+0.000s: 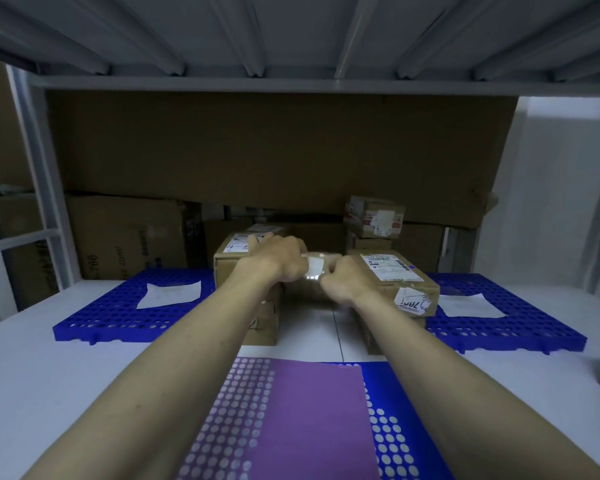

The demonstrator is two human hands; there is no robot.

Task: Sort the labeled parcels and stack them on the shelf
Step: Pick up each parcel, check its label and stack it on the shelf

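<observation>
left hand (280, 258) + right hand (340, 279): I see both curled tight on small taped parcel (317, 268) held between them | box (394, 277) just right of right hand, label writing unreadable, scrawl maybe "7007"

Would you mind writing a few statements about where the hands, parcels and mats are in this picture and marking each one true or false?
1. Both hands grip one small parcel between them. True: the left hand and right hand hold its two ends.
2. A purple sheet lies on the nearest blue mat. True.
3. The left blue mat has a parcel on it. False: only a white paper lies there.
4. The box with a handwritten label is to the left of the hands. False: it is to their right.
5. The small parcel is bare cardboard. False: it carries a white label.
</observation>
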